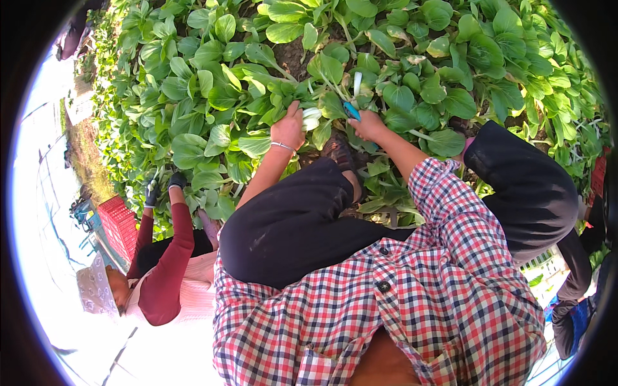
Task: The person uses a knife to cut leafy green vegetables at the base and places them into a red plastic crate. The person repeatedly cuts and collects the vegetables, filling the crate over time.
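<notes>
Over a dense bed of leafy greens that look like bok choy [193,87], my left hand [288,127] grips a bunch of greens [279,99]. White stem ends [311,118] of the bunch stick out on the hand's right side. My right hand [369,126] is closed around a tool with a bright blue handle [352,111]. Leaves hide the tool's far end, so its exact kind cannot be told. Just beyond it, a pale cut-looking stalk [357,84] stands among the leaves. Both hands are low in the plants, a short gap apart.
My shoe [339,153] rests between the plants, below my hands. At left, a co-worker with dark gloves [177,180] reaches into the same bed, near a red plastic crate [118,226]. A pale crate [545,265] and parts of other people [574,289] show at right.
</notes>
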Available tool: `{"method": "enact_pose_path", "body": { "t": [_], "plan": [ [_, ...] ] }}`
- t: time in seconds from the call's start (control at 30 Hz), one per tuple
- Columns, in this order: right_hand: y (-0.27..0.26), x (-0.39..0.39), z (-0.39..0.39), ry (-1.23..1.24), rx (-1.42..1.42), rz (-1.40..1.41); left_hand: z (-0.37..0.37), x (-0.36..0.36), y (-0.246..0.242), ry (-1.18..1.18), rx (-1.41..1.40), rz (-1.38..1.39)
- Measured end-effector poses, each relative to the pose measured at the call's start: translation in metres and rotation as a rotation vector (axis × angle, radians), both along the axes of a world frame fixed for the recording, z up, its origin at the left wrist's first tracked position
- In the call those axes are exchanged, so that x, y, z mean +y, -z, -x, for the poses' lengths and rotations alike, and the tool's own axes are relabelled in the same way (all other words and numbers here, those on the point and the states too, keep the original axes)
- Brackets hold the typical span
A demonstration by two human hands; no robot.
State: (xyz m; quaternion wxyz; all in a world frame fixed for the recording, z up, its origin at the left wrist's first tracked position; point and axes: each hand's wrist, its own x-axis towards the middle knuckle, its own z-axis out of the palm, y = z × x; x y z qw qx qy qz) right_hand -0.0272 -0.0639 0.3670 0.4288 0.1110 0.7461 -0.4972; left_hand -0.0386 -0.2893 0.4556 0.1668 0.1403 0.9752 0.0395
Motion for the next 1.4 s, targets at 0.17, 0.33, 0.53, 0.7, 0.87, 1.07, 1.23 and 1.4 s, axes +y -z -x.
{"method": "enact_pose_path", "body": {
  "t": [0.17,0.33,0.53,0.7,0.87,1.07,1.23,1.4],
  "plan": [
    [-0.012,0.01,0.013,-0.095,-0.078,0.025,-0.003,-0.006,0.003,0.016,-0.078,0.007],
    [-0.018,0.023,0.003,-0.148,-0.112,-0.006,-0.004,-0.011,0.006,0.115,-0.067,0.036],
    [-0.032,0.04,-0.016,-0.004,0.034,0.017,-0.004,-0.015,0.015,0.12,-0.038,0.041],
    [-0.043,0.021,-0.01,0.094,0.104,0.031,-0.003,-0.019,0.012,0.152,-0.015,-0.01],
    [-0.05,0.008,-0.001,0.376,0.284,0.163,-0.013,-0.02,0.003,0.153,0.068,-0.154],
    [-0.053,-0.003,0.026,0.243,0.318,0.206,-0.015,-0.023,-0.01,-0.029,0.152,-0.443],
    [-0.046,-0.025,0.05,0.089,0.229,0.236,-0.007,-0.026,-0.027,-0.088,0.124,-0.577],
    [-0.047,-0.031,0.058,-0.032,0.079,0.327,0.002,-0.029,-0.038,-0.156,0.043,-0.74]
  ]
}}
